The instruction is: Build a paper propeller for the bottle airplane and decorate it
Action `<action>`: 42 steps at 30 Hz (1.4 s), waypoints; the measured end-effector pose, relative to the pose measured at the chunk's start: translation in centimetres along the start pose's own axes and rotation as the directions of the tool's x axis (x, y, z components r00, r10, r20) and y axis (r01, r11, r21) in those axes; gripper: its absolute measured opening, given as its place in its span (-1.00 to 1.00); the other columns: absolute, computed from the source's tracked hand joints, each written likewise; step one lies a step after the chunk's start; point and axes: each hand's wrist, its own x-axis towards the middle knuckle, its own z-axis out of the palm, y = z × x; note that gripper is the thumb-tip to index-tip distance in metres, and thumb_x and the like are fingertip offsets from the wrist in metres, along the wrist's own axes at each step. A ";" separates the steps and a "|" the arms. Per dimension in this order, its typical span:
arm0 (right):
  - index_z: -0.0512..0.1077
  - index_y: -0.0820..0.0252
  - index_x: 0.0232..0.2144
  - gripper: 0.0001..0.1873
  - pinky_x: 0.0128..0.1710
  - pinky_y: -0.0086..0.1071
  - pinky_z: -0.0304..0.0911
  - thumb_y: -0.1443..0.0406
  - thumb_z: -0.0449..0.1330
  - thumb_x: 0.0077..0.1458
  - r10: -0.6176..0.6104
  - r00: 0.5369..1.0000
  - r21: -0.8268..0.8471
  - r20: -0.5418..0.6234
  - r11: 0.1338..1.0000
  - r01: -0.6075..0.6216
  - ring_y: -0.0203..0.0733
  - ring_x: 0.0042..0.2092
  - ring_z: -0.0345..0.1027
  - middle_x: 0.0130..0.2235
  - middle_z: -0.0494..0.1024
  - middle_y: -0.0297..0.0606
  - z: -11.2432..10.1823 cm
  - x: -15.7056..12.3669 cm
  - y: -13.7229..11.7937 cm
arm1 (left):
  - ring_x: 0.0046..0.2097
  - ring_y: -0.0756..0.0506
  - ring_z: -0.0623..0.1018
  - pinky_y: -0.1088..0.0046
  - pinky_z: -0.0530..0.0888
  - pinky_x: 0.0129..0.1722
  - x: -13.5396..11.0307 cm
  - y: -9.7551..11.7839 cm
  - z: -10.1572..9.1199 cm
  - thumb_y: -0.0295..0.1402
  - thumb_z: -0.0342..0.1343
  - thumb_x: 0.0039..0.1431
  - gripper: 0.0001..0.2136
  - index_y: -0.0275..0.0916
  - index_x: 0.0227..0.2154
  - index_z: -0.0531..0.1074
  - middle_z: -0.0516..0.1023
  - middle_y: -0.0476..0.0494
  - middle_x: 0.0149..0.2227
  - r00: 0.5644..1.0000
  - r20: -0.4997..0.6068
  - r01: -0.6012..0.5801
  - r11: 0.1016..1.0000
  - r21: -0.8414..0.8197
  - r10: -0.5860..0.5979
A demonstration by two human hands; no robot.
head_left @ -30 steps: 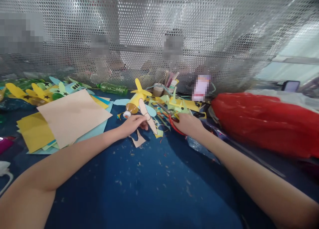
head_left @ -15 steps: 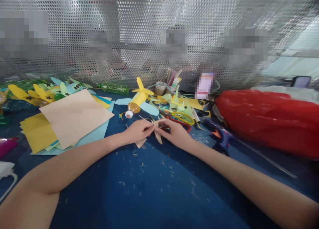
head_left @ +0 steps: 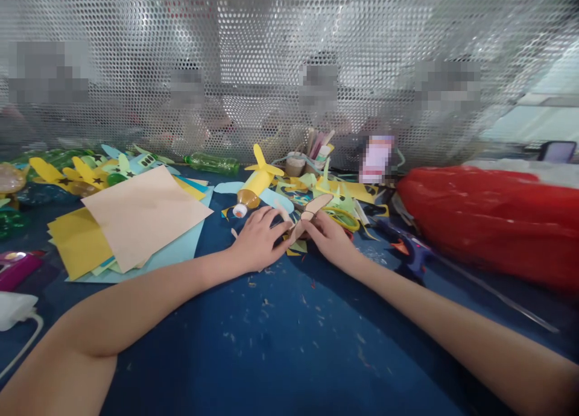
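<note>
Both forearms are angling inward over the blue table [head_left: 312,349]. The right hand [head_left: 333,242] is pinching the pale paper propeller [head_left: 312,213] near its middle. The left hand [head_left: 259,241] is arching, fingers bent, at the propeller's lower end; its grip is remaining unclear. The propeller is slanting between the hands, right of the bottle airplane [head_left: 259,184].

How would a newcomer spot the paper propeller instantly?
On the blue table, find the yellow bottle plane; the left hand and right hand are on its near side. Between their fingers slants a peach paper propeller. Its dark outline sets it apart from the green and yellow scraps behind.
</note>
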 end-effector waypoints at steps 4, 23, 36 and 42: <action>0.19 0.04 -0.25 -0.82 -0.11 -0.10 0.46 0.09 -0.01 0.22 0.046 0.998 0.026 -0.050 0.999 -0.045 -0.05 -0.18 0.52 -0.25 0.57 -0.22 0.0 -0.1 -0.2 | 0.18 -0.27 0.33 0.07 0.32 0.16 0.0 -0.4 0.5 -0.24 -0.05 0.34 -0.69 -0.20 0.05 0.41 0.37 -0.30 0.13 0.993 0.111 0.042 0.996 -0.077 -0.033; 0.16 0.03 -0.25 -0.82 -0.29 -0.09 0.44 0.10 -0.05 0.17 0.198 0.933 0.085 -0.301 0.980 -0.181 -0.04 -0.32 0.47 -0.32 0.49 -0.20 -0.6 0.4 -1.1 | -0.20 -0.18 0.38 0.25 0.37 -0.14 0.7 -0.2 -0.8 -0.53 -0.12 0.16 -0.69 -0.30 -0.08 0.39 0.46 -0.18 -0.30 0.969 0.239 0.121 0.963 -0.239 -0.063; 0.21 0.03 -0.20 -0.80 -0.45 -0.22 0.40 0.10 -0.07 0.21 0.140 0.968 -0.060 -0.207 0.986 -0.155 -0.09 -0.38 0.44 -0.44 0.46 -0.26 -0.8 0.0 -1.1 | -0.06 -0.16 0.51 0.31 0.37 0.01 1.8 -2.3 -5.8 -0.06 -0.14 0.32 -0.55 -0.23 -0.36 0.57 0.58 -0.17 -0.12 0.883 0.426 0.412 0.756 -0.509 -0.195; 0.26 0.04 -0.17 -0.76 -0.46 -0.21 0.37 0.10 -0.04 0.19 0.147 0.970 -0.015 -0.196 0.988 -0.152 -0.10 -0.44 0.41 -0.49 0.45 -0.28 -0.7 0.0 -1.4 | 0.28 -0.34 0.23 0.13 0.23 0.17 -0.9 -3.4 -8.8 0.01 0.36 -0.16 -0.25 0.10 0.17 0.33 0.24 -0.14 0.30 0.778 0.626 0.205 0.920 -0.334 0.054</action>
